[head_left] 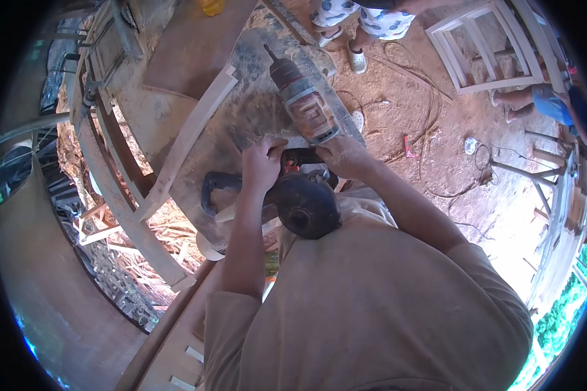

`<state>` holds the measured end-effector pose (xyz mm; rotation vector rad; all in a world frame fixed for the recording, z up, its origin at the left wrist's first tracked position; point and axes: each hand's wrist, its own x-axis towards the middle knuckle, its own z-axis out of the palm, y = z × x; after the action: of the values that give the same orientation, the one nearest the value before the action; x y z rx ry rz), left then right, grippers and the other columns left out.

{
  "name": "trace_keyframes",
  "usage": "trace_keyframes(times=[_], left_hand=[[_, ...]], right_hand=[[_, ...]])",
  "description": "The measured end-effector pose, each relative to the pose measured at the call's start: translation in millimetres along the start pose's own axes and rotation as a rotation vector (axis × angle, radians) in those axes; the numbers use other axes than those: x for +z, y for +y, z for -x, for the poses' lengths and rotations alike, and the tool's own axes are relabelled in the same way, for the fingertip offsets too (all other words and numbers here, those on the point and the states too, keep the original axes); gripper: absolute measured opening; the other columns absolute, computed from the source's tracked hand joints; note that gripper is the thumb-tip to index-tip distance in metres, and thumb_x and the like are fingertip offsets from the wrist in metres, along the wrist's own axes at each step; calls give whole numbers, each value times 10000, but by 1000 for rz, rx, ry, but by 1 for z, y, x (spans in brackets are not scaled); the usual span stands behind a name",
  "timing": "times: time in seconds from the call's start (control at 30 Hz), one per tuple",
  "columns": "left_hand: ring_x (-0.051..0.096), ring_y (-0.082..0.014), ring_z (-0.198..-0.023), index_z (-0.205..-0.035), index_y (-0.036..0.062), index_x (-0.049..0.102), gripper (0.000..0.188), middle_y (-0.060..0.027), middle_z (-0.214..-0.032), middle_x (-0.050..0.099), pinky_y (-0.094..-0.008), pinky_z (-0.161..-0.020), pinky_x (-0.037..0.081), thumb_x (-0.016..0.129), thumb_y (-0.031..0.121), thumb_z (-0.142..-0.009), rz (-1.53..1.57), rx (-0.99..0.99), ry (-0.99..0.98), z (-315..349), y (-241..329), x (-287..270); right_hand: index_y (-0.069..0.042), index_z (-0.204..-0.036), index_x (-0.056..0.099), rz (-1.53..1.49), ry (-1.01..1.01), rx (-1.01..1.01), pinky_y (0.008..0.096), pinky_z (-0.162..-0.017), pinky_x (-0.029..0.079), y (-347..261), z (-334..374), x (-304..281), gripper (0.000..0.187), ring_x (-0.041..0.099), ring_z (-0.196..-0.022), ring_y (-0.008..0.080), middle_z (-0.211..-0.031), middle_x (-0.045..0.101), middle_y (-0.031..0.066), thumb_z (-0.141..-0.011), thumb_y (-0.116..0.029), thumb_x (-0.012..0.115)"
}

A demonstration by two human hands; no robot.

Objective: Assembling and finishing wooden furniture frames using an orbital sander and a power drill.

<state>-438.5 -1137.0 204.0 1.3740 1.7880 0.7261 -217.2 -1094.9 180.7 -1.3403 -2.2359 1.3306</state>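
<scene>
A black-and-red power tool point(305, 205) with a round black housing rests close against my torso at the near end of the bench; its exact kind is unclear. My right hand point(347, 156) has its fingers closed on a black part at the tool's far side. Beside it on the left, my left hand point(262, 164) is closed, thumb and fingers together, and what they pinch is hidden. A drill point(312, 111) with a dark front end and a long bit lies just beyond both hands, its bit pointing away. Left of my left forearm is a black loop handle point(214, 190).
The dusty bench point(251, 68) bears a wooden strip point(189, 140) and a brown board point(192, 49). A person in patterned shorts point(381, 23) stands beyond it, another in blue point(554, 107) at right. Cables point(430, 140) cross the ground near a wooden frame point(482, 49). Wood scraps point(169, 234) lie left.
</scene>
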Motion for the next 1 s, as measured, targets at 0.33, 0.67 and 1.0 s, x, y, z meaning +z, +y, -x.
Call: trace_keyframes(times=[0.33,0.67,1.0], left_hand=[[715,-143,-789,-972,-19,731,144,-118,-873,754,-287,-720,547,732,35,-838,155,-153,-213,-8,-18,-9],[691,-128,-752,-903,-47,733,176,-107,-859,761,-277,-698,534,809,13,-756,161,-159,-296,-20,-29,-8],[703,-147,-733,-885,-61,730,147,-129,-828,756,-298,-679,544,775,-13,-753,53,-210,-333,-25,-4,-8]], right_hand=[[-94,-1170,713,16,-46,23,493,-921,501,-2,-9,0,317,657,-1020,413,-1042,704,224,-932,-200,532],[-63,-1197,693,120,-237,121,475,-971,493,-14,-12,-15,354,645,-1083,391,-1108,700,209,-930,-228,530],[-52,-1188,681,29,-135,48,473,-966,496,-4,-8,-6,344,645,-1089,385,-1112,697,213,-912,-211,550]])
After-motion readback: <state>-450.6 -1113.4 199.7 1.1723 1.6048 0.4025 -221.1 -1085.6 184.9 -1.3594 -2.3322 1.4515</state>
